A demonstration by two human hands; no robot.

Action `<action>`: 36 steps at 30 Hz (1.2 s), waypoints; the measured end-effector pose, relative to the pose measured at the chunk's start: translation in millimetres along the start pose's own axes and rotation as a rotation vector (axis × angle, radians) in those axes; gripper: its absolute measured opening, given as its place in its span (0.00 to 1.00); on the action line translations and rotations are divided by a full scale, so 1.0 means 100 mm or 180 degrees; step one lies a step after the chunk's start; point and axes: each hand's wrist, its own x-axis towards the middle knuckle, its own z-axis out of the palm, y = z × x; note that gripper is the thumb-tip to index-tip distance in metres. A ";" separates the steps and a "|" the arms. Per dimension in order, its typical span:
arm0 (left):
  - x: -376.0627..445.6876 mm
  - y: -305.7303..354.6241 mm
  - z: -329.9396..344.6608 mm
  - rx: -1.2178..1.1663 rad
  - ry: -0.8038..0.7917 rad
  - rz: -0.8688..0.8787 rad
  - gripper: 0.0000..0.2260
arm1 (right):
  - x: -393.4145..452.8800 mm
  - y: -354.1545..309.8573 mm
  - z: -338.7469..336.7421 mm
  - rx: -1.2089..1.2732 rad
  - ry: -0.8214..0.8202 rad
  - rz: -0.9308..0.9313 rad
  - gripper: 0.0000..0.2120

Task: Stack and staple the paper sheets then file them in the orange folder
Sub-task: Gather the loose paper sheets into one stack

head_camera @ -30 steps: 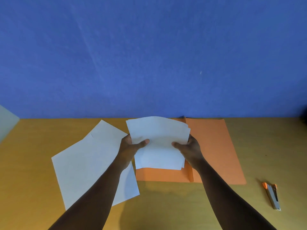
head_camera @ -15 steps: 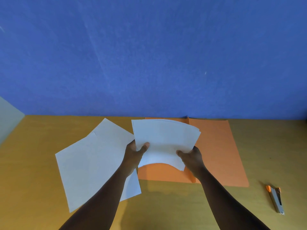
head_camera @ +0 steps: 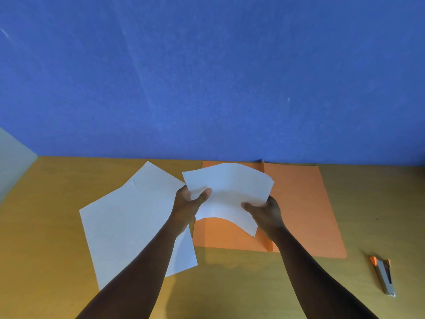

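A small stack of white paper sheets (head_camera: 230, 189) hangs curved in the air above the open orange folder (head_camera: 299, 210). My left hand (head_camera: 187, 203) grips the stack's left edge, thumb on top. My right hand (head_camera: 264, 210) grips its lower right corner. The sheets' edges are slightly fanned at the right. More white sheets (head_camera: 131, 219) lie flat on the table to the left, partly under my left forearm. A grey stapler with orange ends (head_camera: 383, 278) lies at the right, away from both hands.
The yellow-brown wooden table (head_camera: 230, 284) meets a blue wall (head_camera: 207, 77) just behind the folder. A pale surface (head_camera: 11, 157) stands at the far left edge.
The held stack has tilted and bowed, its lower edge lifting off the folder. My right hand has slid down to the stack's lower right corner.
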 end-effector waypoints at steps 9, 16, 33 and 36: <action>-0.01 -0.14 -0.04 0.0492 -0.0121 -0.0102 0.06 | 0.02 0.22 -0.02 -0.0599 -0.0045 0.0120 0.05; -0.07 -0.44 -0.38 0.0716 0.0998 -0.0304 0.06 | 0.00 0.36 -0.08 -0.0769 0.0394 -0.0219 0.07; -0.72 -1.16 -1.88 0.2370 0.3101 -0.2709 0.45 | -0.03 0.68 0.13 -0.0795 0.0170 0.0220 0.10; -0.75 -1.20 -1.90 0.2237 0.3126 -0.2993 0.45 | -0.05 0.73 0.18 -0.0881 0.0067 0.0309 0.10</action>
